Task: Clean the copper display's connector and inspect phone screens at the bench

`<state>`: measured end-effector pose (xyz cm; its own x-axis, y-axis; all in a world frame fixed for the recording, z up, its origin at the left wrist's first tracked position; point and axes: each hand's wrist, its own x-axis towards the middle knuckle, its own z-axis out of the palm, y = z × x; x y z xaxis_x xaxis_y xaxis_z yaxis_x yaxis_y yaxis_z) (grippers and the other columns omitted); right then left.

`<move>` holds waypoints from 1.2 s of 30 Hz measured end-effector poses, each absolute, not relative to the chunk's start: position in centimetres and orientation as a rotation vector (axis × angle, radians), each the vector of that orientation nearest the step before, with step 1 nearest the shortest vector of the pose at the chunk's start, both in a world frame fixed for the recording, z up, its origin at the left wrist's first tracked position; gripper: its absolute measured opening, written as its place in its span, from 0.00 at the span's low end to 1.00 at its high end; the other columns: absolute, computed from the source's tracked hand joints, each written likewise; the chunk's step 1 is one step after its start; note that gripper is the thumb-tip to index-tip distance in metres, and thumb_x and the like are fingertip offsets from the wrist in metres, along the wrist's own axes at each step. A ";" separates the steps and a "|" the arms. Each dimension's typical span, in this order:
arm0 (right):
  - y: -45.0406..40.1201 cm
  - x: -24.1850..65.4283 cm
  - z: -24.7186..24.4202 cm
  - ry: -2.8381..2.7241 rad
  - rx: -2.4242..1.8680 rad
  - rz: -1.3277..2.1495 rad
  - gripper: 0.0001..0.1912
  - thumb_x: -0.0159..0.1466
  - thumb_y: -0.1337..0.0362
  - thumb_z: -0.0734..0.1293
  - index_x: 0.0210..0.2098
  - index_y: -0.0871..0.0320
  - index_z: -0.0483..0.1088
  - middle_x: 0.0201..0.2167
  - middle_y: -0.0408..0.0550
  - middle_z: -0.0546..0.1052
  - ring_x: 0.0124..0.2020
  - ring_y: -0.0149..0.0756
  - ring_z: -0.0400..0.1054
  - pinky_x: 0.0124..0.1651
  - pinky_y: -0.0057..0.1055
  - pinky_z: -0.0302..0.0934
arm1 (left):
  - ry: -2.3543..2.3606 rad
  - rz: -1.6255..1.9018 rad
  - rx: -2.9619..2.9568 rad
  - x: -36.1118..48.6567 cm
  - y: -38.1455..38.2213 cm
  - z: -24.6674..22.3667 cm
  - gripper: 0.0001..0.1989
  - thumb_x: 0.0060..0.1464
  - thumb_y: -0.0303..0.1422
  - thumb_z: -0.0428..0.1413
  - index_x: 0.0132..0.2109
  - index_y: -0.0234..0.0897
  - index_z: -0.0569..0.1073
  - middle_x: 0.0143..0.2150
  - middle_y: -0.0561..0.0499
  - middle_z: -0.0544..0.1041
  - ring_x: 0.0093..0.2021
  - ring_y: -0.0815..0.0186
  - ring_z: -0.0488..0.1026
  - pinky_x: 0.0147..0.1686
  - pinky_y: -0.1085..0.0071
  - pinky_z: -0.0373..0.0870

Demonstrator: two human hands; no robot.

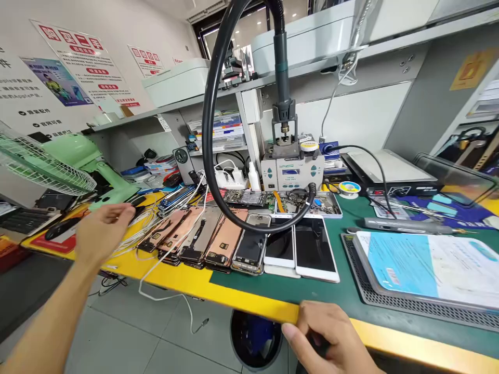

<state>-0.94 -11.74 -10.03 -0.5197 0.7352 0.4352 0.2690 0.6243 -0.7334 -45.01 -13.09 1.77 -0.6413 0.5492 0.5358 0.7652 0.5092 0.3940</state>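
Observation:
My left hand (102, 232) hovers over the left part of the yellow-edged workbench (187, 280), near a bundle of white cables (136, 236). Its fingers are pressed together; whatever they hold, if anything, is hidden. Against the bench's front edge rests my right hand (331, 332), fingers curled and thumb pointing left, its palm side out of sight. Between the hands lie rows of stacked phone screens (198, 239) with copper-coloured backs. Beside them are an opened phone (251, 246) and two white-framed tablets, the nearer one (315, 249) face up.
A black hose (210, 130) loops above the bench from a hot-air station (290, 174). A green fan (78, 156) stands left. At right, a blue-and-white package (424, 265) lies on a grey mesh tray (362, 291). A white cable (167, 297) hangs over the edge; below is a bin (236, 332).

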 end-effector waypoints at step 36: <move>-4.1 5.5 -6.4 -2.817 -0.730 -0.447 0.08 0.67 0.68 0.63 0.39 0.64 0.73 0.35 0.58 0.76 0.39 0.47 0.71 0.46 0.41 0.60 | -1.464 0.049 -2.315 -15.8 -11.0 -6.0 0.22 0.64 0.32 0.43 0.58 0.26 0.70 0.59 0.35 0.73 0.59 0.53 0.68 0.64 0.53 0.55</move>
